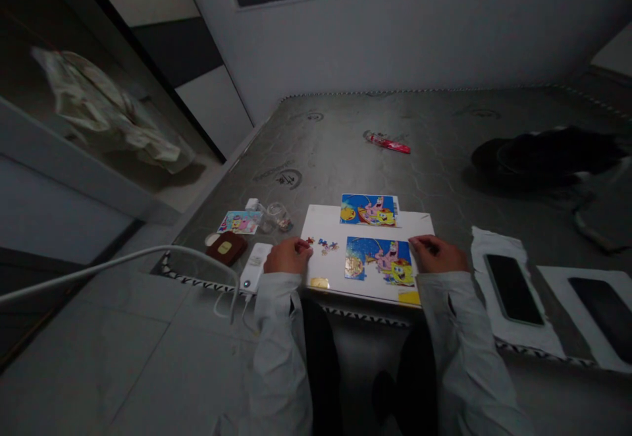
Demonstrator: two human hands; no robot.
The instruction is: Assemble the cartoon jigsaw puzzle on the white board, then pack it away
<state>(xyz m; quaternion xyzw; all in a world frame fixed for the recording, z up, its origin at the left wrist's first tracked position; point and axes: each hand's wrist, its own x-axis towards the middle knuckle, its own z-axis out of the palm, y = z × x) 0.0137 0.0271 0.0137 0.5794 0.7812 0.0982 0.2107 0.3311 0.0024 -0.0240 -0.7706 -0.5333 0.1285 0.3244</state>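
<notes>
A white board (320,268) lies at the near edge of a grey mattress. On it sits a partly built cartoon jigsaw (380,261), with a matching picture card (368,210) above it and a few loose pieces (326,246) to the left. My left hand (289,256) rests curled at the board's left edge, fingers pinched beside the loose pieces. My right hand (437,253) is curled at the puzzle's right edge, fingertips touching it.
Left of the board lie a white power bank (257,266) with a cable, a dark red case (227,247), a small picture card (240,222) and a clear jar (278,216). A phone (512,288) lies on white cloth at right. A red wrapper (388,141) lies farther back.
</notes>
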